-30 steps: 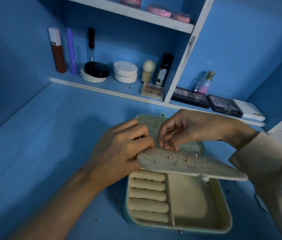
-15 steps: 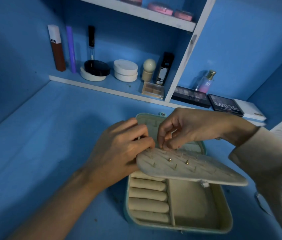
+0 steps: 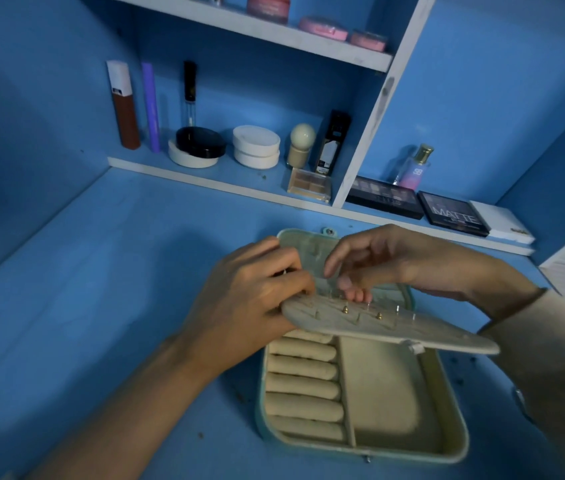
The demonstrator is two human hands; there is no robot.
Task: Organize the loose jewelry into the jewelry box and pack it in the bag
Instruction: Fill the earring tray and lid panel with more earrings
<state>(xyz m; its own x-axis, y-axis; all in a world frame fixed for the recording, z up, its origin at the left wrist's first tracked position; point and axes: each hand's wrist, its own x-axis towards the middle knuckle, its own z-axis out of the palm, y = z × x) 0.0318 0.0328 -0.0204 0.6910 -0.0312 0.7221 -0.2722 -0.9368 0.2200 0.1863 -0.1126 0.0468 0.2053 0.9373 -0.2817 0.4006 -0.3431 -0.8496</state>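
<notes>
Fitting earrings into the panel of the open jewelry box

Above the box's tray, the left hand grips the left end of the earring panel, whose long axis runs left to right. The right hand sits nearer the studs, fingers curled down at the panel's far edge. I cannot tell if it pinches anything.

Left hand grips the earring panel edge; right hand beside it, fingers curled downward.
</notes>
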